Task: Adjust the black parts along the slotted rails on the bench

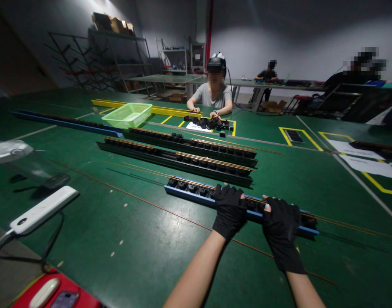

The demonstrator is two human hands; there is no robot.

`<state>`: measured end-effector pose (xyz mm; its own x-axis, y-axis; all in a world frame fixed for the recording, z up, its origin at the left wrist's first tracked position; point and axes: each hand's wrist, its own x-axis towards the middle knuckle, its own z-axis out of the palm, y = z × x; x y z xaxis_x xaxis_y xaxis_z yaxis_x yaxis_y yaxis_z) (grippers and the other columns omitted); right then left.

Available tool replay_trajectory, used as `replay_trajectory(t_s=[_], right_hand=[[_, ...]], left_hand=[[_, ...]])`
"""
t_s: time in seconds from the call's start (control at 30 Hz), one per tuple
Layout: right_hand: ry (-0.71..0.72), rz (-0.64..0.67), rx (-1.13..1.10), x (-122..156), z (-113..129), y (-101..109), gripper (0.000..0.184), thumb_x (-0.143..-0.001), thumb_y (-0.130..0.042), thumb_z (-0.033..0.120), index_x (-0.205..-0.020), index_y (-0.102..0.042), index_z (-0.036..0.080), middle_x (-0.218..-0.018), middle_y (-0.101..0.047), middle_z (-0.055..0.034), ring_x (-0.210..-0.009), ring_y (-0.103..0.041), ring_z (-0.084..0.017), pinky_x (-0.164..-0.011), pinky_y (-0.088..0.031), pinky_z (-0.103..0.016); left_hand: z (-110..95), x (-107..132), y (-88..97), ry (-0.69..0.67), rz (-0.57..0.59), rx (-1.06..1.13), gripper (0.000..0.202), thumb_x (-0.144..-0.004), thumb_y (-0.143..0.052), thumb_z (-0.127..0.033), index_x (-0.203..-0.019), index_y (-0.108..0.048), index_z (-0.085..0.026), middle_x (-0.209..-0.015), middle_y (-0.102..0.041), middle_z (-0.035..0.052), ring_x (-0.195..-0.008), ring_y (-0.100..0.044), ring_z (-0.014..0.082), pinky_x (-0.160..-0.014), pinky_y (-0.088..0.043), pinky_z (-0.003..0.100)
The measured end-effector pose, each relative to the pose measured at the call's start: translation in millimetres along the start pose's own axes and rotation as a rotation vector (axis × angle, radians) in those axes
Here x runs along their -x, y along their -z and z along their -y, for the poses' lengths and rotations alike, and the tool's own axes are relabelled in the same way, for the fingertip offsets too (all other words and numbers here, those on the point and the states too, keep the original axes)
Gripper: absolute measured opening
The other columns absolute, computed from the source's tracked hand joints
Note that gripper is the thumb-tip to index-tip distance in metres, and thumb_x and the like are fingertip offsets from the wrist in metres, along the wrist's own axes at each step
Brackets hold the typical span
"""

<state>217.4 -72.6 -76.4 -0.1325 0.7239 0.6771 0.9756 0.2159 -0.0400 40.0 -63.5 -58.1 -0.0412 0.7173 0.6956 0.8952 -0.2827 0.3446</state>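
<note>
A short blue channel [190,197] lies in front of me, filled with a row of black parts [192,188]. Thin copper-coloured rods [346,223] run along its top and stick out past both ends. My left hand [229,209], in a black fingerless glove, is closed over the channel's middle. To its right, my right hand [281,220], gloved alike, is closed over the channel near its right end. The fingertips on the far side are mostly hidden. A single long rod [170,210] lies on the table, passing under my forearms.
Two dark channels [208,174] with similar parts and rods lie beyond. Farther off are a long blue channel [70,123], a green basket [128,114] and a yellow channel [170,112]. A person [215,94] sits opposite, handling black parts. A white power strip [45,209] lies left.
</note>
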Motion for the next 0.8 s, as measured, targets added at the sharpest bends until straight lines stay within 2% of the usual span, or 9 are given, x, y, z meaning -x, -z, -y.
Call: replay_trajectory(t_s=[0.8], right_hand=[[0.012, -0.013, 0.047, -0.7, 2.5, 2.3, 0.035, -0.099, -0.035, 0.031, -0.111, -0.066, 0.02, -0.102, -0.069, -0.0081, -0.101, -0.055, -0.024, -0.098, -0.029, -0.042]], left_hand=[[1.3, 0.8, -2.5, 0.004, -0.022, 0.022, 0.01, -0.089, -0.058, -0.026, -0.087, -0.067, -0.026, -0.081, -0.07, 0.0005, -0.094, -0.061, 0.0216, -0.11, -0.029, 0.048]])
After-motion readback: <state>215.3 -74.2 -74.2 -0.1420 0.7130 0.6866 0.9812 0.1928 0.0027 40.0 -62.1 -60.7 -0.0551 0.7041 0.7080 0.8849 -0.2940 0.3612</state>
